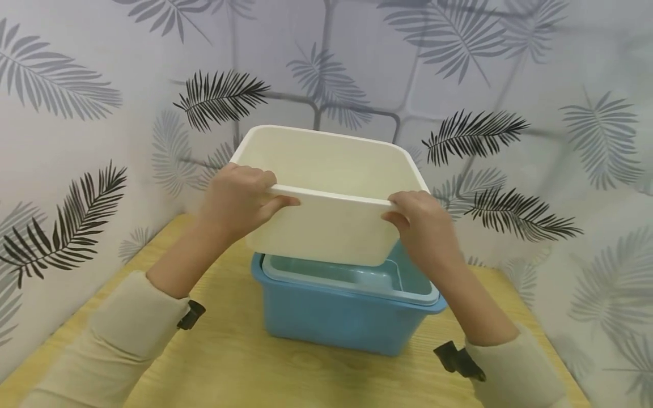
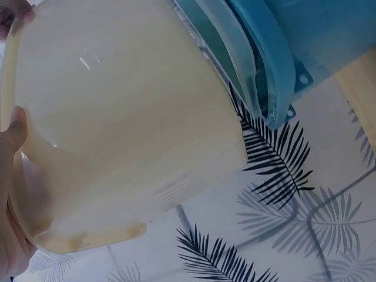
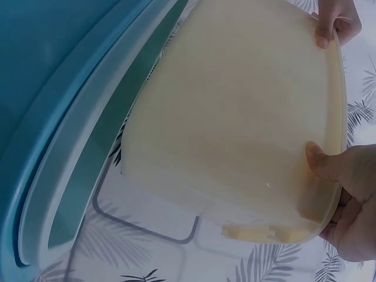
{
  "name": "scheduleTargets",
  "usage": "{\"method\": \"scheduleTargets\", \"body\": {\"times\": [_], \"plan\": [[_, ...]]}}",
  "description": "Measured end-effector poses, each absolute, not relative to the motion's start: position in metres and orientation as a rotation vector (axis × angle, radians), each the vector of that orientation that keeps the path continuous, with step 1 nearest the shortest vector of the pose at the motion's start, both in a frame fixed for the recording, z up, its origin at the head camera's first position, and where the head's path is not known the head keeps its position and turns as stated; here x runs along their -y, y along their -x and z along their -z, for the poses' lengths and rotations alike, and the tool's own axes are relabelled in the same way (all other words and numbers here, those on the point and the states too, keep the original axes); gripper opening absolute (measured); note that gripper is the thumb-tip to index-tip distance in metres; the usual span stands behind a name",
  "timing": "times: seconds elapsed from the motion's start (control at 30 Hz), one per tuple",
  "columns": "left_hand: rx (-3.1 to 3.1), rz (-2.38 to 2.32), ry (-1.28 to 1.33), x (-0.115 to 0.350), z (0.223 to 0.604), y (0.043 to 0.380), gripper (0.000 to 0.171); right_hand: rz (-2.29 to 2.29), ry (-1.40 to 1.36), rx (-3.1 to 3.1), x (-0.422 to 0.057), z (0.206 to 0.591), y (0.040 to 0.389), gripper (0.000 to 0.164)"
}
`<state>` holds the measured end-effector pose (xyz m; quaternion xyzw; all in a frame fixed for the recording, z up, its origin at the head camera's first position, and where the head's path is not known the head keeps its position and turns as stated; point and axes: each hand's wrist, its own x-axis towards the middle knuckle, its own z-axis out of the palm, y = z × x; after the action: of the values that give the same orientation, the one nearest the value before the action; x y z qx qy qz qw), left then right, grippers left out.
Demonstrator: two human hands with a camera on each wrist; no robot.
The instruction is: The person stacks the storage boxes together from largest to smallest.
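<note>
Both hands hold a cream rectangular plastic basin (image 1: 326, 226) by its near rim, tilted above the other basins. My left hand (image 1: 242, 198) grips the rim's left part, thumb on the outer wall and fingers over the edge. At the right corner my right hand (image 1: 425, 226) pinches the same rim, its thumb also outside. Below, a pale blue-green basin (image 1: 352, 287) sits nested inside a larger blue basin (image 1: 331, 317) on the table. In the right wrist view the cream basin (image 3: 229, 117) stands apart from the nested rims.
The wooden table (image 1: 224, 340) carries the blue basin near its middle. Walls covered in leaf-patterned paper (image 1: 459, 56) rise close behind and at both sides. Dark straps (image 1: 459, 361) show at the two sleeve cuffs.
</note>
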<state>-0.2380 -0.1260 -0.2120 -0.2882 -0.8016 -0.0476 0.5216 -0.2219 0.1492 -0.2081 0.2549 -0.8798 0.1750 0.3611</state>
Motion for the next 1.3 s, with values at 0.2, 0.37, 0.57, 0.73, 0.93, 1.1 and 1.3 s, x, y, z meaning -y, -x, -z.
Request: {"method": "scheduleTargets", "body": {"times": [0.2, 0.37, 0.57, 0.73, 0.93, 1.1, 1.3], "plan": [[1.906, 0.114, 0.682, 0.114, 0.216, 0.237, 0.054, -0.415, -0.623, 2.271, -0.16, 0.211, 0.218, 0.02], [1.901, 0.131, 0.679, 0.104, 0.218, 0.238, 0.053, -0.393, -0.617, 2.247, -0.168, 0.212, 0.216, 0.02], [1.913, 0.149, 0.679, 0.096, 0.221, 0.238, 0.051, -0.392, -0.624, 2.232, -0.176, 0.213, 0.213, 0.019], [1.912, 0.161, 0.671, 0.092, 0.224, 0.24, 0.051, -0.378, -0.638, 2.207, -0.18, 0.215, 0.213, 0.019], [1.909, 0.177, 0.667, 0.087, 0.227, 0.241, 0.05, -0.379, -0.636, 2.211, -0.183, 0.218, 0.212, 0.018], [1.866, 0.166, 0.68, 0.085, 0.229, 0.244, 0.052, -0.372, -0.632, 2.2, -0.186, 0.221, 0.211, 0.019], [1.861, 0.154, 0.688, 0.084, 0.233, 0.244, 0.051, -0.379, -0.623, 2.222, -0.189, 0.224, 0.212, 0.019]]}}
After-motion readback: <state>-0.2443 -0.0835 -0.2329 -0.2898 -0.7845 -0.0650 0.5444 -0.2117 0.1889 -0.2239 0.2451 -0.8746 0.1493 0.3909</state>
